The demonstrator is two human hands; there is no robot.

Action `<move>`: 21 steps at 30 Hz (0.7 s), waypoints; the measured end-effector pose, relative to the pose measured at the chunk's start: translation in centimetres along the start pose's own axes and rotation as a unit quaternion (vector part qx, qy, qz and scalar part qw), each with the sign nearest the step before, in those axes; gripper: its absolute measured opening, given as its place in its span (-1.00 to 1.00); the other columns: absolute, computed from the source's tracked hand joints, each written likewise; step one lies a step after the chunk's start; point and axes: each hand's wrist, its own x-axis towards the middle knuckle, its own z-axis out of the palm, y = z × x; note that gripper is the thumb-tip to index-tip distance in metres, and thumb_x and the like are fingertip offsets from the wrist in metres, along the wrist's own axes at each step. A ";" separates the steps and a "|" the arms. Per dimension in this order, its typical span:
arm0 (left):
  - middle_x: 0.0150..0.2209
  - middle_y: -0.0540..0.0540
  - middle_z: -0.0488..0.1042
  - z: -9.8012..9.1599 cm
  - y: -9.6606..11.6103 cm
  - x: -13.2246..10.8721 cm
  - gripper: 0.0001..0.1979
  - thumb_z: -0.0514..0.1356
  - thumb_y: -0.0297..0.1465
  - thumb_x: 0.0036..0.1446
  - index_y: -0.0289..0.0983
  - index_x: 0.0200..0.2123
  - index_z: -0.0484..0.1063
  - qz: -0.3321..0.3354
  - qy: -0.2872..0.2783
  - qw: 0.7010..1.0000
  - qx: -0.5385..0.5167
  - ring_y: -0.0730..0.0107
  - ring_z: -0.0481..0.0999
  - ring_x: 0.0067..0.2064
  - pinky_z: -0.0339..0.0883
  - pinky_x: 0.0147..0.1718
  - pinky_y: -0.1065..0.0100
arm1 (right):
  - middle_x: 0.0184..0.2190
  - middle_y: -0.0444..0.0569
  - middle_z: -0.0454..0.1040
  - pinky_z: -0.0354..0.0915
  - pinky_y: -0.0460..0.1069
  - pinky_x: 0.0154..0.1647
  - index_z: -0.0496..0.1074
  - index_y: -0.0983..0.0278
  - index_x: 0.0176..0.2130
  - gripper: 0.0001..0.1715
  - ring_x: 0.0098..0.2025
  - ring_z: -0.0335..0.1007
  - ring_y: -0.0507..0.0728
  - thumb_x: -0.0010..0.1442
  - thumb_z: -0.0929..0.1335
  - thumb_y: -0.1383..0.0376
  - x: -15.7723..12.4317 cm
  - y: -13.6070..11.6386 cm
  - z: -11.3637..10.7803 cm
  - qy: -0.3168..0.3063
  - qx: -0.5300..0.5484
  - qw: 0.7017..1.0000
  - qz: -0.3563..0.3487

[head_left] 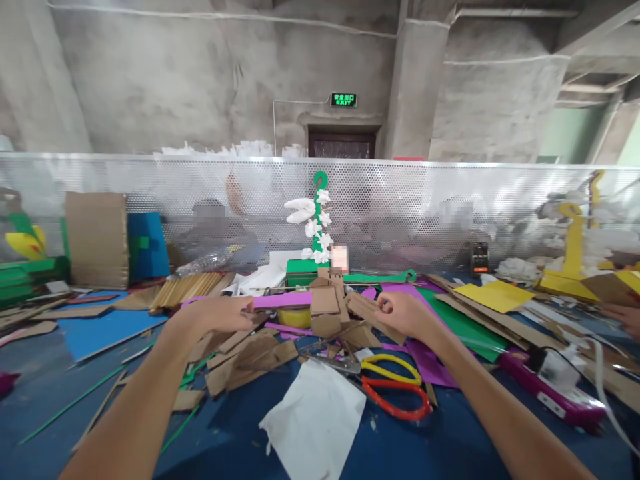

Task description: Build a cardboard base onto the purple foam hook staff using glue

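My left hand (217, 315) is closed with its fingertips on a purple strip (283, 300), which runs past the hand on both sides. The strip's right end reaches a small brown cardboard box shape (326, 310). To the right, my right hand (407, 313) is curled in a pinch beside a corrugated cardboard piece (373, 310); what its fingers hold, if anything, cannot be made out. Under the strip shows a yellow roll (295, 317). Between my forearms lie scissors (395, 387) with one yellow and one red handle, next to a white sheet (317, 417).
Behind my hands stands a green post with white flowers (320, 220). Cardboard scraps (250, 363) cover the middle. A purple power strip (550, 393) with a white cable lies right. A perforated metal panel (410, 213) closes the back. Another person's hand (623, 317) shows far right.
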 end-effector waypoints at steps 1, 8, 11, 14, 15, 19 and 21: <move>-0.41 -0.10 0.56 -0.2 -0.1 -0.2 -0.64 0.27 -0.22 -0.15 -0.18 -0.21 0.52 -0.007 -0.001 1.000 0.000 0.06 0.51 -0.35 0.18 -0.41 0.28 | -0.54 -0.08 0.44 -0.03 -0.01 -0.47 0.36 0.22 -0.44 -0.92 -0.52 0.24 0.08 0.03 0.33 0.26 0.0 0.0 0.0 -0.007 -0.001 1.000 0.003; -0.37 -0.06 0.58 0.4 0.2 -0.5 -0.54 0.31 -0.41 -0.33 -0.13 -0.22 0.56 -0.009 -0.089 0.996 -0.001 0.07 0.52 -0.35 0.25 -0.40 0.26 | -0.58 -0.11 0.36 -0.07 0.00 -0.47 0.19 0.20 -0.49 -0.81 -0.53 0.16 0.07 -0.02 0.34 0.27 -0.1 0.2 0.7 -0.024 -0.041 0.999 -0.002; -0.24 -0.09 0.62 1.0 0.3 0.0 -0.44 0.34 -0.37 -0.35 -0.07 -0.12 0.57 0.003 -0.112 0.993 0.025 -0.03 0.56 -0.23 0.30 -0.36 0.24 | -0.60 -0.15 0.31 -0.13 0.00 -0.46 0.15 0.21 -0.48 -0.80 -0.55 0.08 0.04 -0.02 0.33 0.29 -0.5 -0.5 0.8 -0.040 -0.052 0.998 -0.003; -0.10 -0.15 0.61 1.2 0.7 0.3 -0.37 0.34 -0.38 -0.35 -0.06 -0.05 0.56 0.012 -0.139 0.988 0.073 -0.08 0.57 -0.15 0.35 -0.31 0.19 | -0.63 -0.17 0.26 -0.20 0.00 -0.45 0.15 0.21 -0.48 -0.82 -0.57 0.04 0.03 -0.03 0.32 0.33 -0.9 -1.3 0.6 -0.065 -0.063 0.996 0.000; -0.05 -0.16 0.59 1.3 1.0 0.4 -0.36 0.33 -0.39 -0.34 -0.07 -0.03 0.55 0.014 -0.146 0.985 0.087 -0.08 0.57 -0.13 0.36 -0.29 0.18 | -0.63 -0.18 0.25 -0.21 0.00 -0.45 0.16 0.21 -0.48 -0.83 -0.57 0.04 0.03 -0.04 0.31 0.34 -1.0 -1.5 0.6 -0.078 -0.068 0.995 0.001; -0.03 -0.18 0.58 1.7 2.8 0.2 -0.36 0.36 -0.25 -0.23 -0.15 0.03 0.50 0.059 -0.140 0.985 0.086 -0.05 0.57 -0.09 0.39 -0.23 0.18 | -0.61 -0.19 0.21 -0.23 0.00 -0.45 0.15 0.22 -0.49 -0.80 -0.56 0.06 0.02 -0.06 0.33 0.34 -1.2 -1.7 0.5 -0.124 -0.081 0.989 -0.023; -0.02 -0.19 0.58 2.3 4.1 0.2 -0.32 0.38 -0.11 -0.19 -0.17 0.06 0.48 0.109 -0.138 0.982 0.065 -0.06 0.58 -0.08 0.39 -0.19 0.19 | -0.60 -0.20 0.21 -0.21 -0.01 -0.45 0.15 0.22 -0.48 -0.78 -0.54 0.06 0.02 -0.06 0.34 0.34 -1.2 -1.5 0.6 -0.140 -0.073 0.987 -0.044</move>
